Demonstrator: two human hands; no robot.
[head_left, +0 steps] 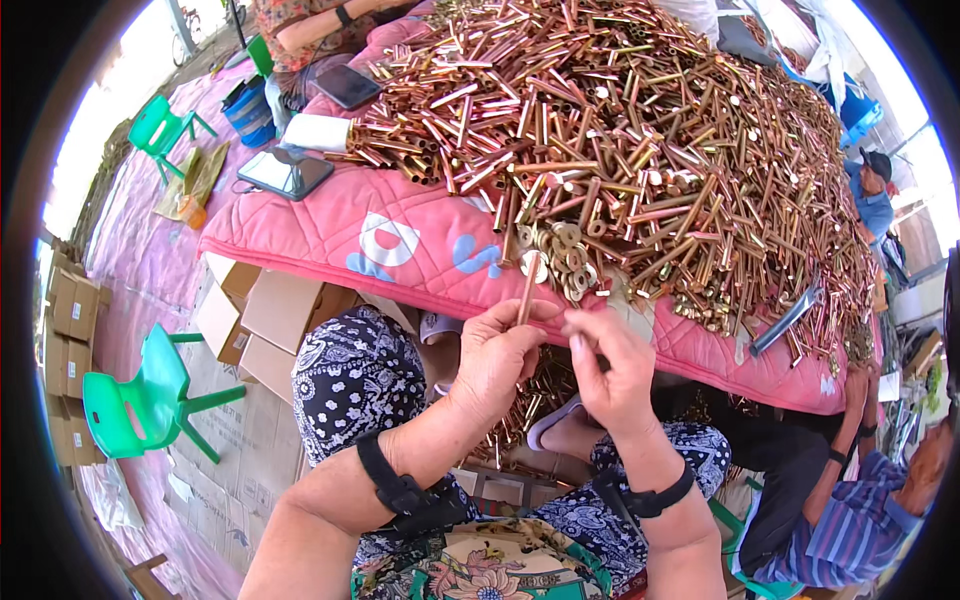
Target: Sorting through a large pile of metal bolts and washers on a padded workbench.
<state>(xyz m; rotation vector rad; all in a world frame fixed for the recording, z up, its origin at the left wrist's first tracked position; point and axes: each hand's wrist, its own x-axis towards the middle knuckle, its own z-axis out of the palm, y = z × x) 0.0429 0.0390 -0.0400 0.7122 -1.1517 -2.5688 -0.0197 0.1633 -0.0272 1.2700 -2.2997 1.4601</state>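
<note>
A slim copper-coloured metal tube [527, 290] points up and away from my left hand [497, 357], closed around its lower end. Just right of it is my right hand [612, 362], its fingers curled in and slightly blurred; whatever they may hold is hidden. Beyond the tube's upper end lies a small heap of round metal washers [567, 250] at the table's near edge. Behind them rises a big pile of loose metal tubes [640, 130], copper and brass in colour, on a pink quilted cover [330, 220].
A tablet [287, 172] and a phone [347, 87] lie left of the pile. Green chairs [150, 395] and cardboard boxes [290, 310] stand to the left. Below the edge are more tubes [530, 405]. A person in a striped shirt [850, 530] sits at right; others sit farther off.
</note>
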